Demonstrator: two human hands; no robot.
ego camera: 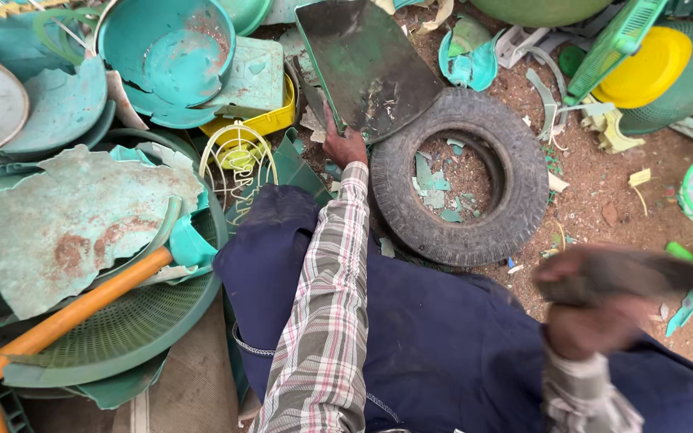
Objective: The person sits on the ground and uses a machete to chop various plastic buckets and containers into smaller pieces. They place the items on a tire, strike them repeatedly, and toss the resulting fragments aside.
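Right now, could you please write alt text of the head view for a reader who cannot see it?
A person's left hand grips a flat dark green plastic piece resting on an old tyre, while the blurred right hand holds a dark tool. Broken teal plastic scraps lie around.

Single head-worn view, looking steeply down, close over lap; ground (pixel 603 184) just beyond

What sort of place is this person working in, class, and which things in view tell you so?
Probably an outdoor scrap-sorting or plastic recycling yard. Broken green plastic basins and shards lie heaped on bare dirt ground, beside an old tyre. The left hand holds a flat green plastic piece on the tyre; the blurred right hand grips a tool.
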